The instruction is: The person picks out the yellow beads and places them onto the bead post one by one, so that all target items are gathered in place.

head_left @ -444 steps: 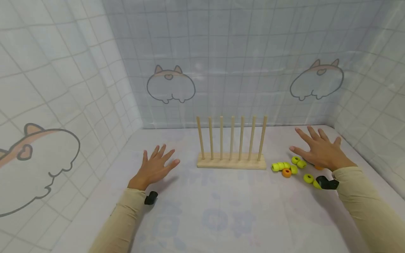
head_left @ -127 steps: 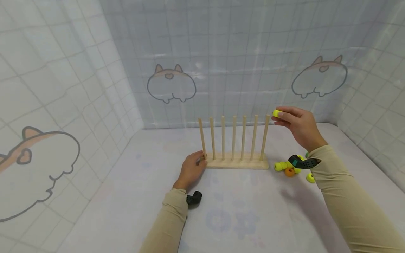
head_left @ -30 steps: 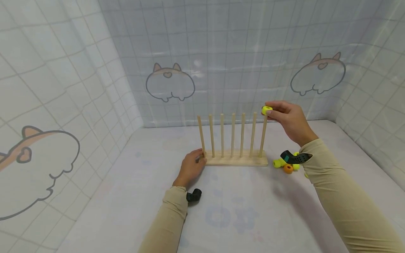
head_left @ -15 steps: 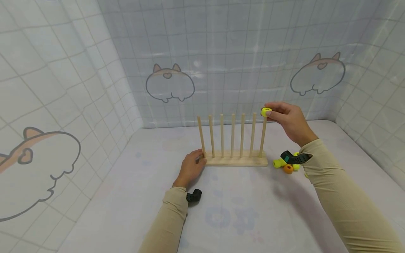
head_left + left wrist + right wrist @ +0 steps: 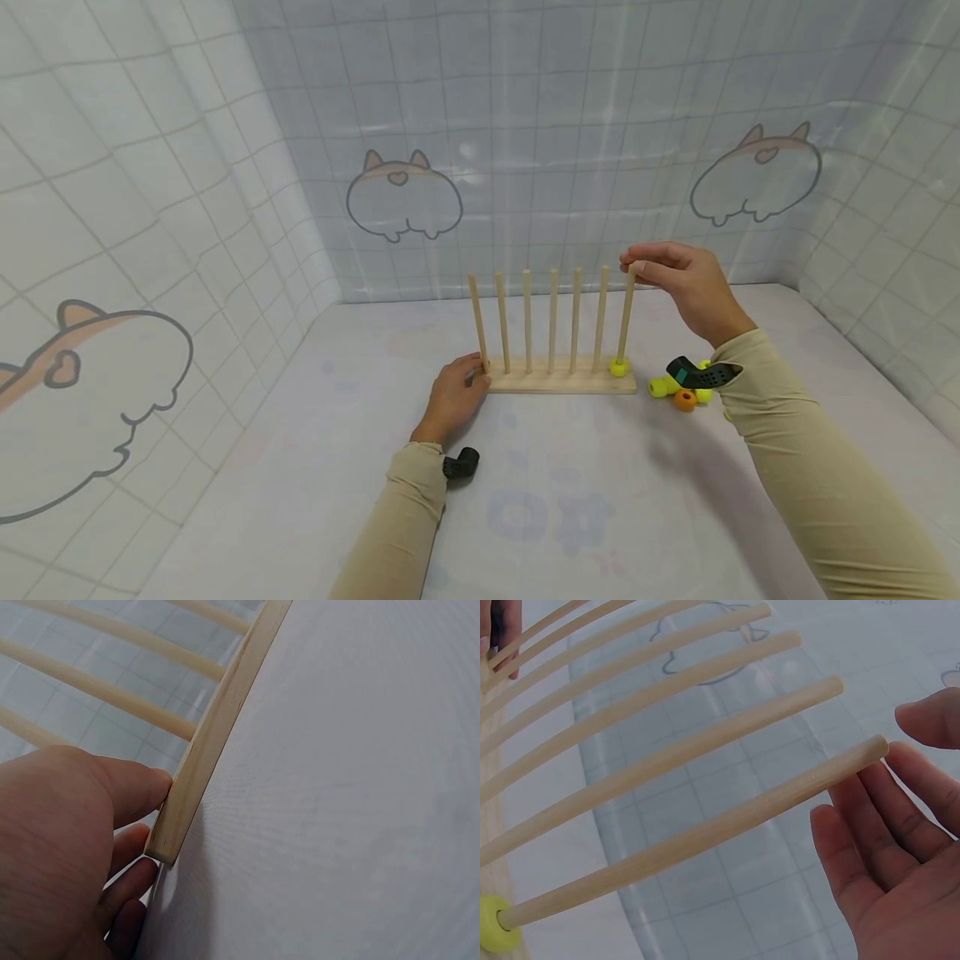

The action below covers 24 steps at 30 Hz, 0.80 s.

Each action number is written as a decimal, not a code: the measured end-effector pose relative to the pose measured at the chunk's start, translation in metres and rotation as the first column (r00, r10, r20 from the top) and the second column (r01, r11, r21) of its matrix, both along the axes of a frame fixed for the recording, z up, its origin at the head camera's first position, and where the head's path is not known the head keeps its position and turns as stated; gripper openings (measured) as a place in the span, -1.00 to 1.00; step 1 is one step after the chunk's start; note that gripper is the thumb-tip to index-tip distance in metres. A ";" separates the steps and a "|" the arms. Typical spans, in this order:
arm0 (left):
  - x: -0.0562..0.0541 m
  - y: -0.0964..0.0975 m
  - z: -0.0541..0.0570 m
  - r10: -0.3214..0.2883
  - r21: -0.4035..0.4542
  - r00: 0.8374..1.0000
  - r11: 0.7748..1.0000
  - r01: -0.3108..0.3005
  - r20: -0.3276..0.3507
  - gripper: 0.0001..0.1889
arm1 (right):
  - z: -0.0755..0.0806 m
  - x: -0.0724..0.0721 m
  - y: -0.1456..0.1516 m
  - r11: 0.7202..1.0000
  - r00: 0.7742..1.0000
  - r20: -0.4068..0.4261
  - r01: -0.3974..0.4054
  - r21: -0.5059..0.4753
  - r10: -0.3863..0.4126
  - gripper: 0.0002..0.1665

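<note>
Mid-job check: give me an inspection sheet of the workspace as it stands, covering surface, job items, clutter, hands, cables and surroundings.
Surface: pale patterned tabletop.
Job's things: wooden rack, seven upright pegs; one yellow bead at the foot of the rightmost peg.
Clutter: loose yellow beads and an orange bead right of the rack, partly hidden by the black wrist device.
Hands: left hand grips the rack's left end; right hand at that peg's top, holding no bead.
Cables: nothing seen.
Surroundings: grid-patterned walls with cartoon animals.
</note>
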<state>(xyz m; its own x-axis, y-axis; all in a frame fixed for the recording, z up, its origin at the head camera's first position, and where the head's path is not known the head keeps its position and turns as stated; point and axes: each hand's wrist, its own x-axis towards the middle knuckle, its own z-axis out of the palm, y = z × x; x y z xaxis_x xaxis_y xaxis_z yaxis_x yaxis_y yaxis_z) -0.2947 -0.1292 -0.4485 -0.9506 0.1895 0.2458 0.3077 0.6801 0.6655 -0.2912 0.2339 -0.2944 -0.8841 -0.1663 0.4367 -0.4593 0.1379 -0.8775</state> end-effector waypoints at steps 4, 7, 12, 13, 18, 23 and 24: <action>0.001 0.000 0.000 -0.002 0.001 1.000 1.000 0.002 -0.006 -0.59 | -0.001 0.001 0.001 1.000 0.999 0.026 0.022 -0.014 -0.022 -0.52; 0.001 0.000 0.000 -0.005 0.001 1.000 1.000 0.005 -0.008 -0.58 | -0.005 0.002 0.003 0.998 0.998 0.058 0.038 -0.041 -0.035 -0.51; 0.000 -0.001 -0.001 -0.010 0.003 1.000 1.000 0.010 0.002 -0.57 | -0.018 0.006 0.010 0.992 0.997 0.076 0.028 -0.125 -0.019 -0.48; 0.000 -0.001 0.000 -0.011 0.004 1.000 1.000 0.011 0.002 -0.57 | -0.021 0.007 0.012 0.990 0.997 0.077 0.026 -0.142 -0.016 -0.49; 0.001 -0.001 0.001 -0.015 0.015 1.000 1.000 0.015 -0.002 -0.57 | -0.036 0.014 0.019 0.980 0.995 0.094 0.045 -0.195 -0.027 -0.52; 0.004 -0.001 0.003 -0.017 0.026 1.000 1.000 0.017 -0.006 -0.57 | -0.048 0.021 0.023 0.984 0.989 0.121 0.099 -0.147 -0.081 -0.49; 0.004 -0.001 0.003 -0.016 0.027 1.000 0.999 0.017 -0.006 -0.57 | -0.051 0.022 0.024 0.985 0.988 0.125 0.109 -0.133 -0.093 -0.49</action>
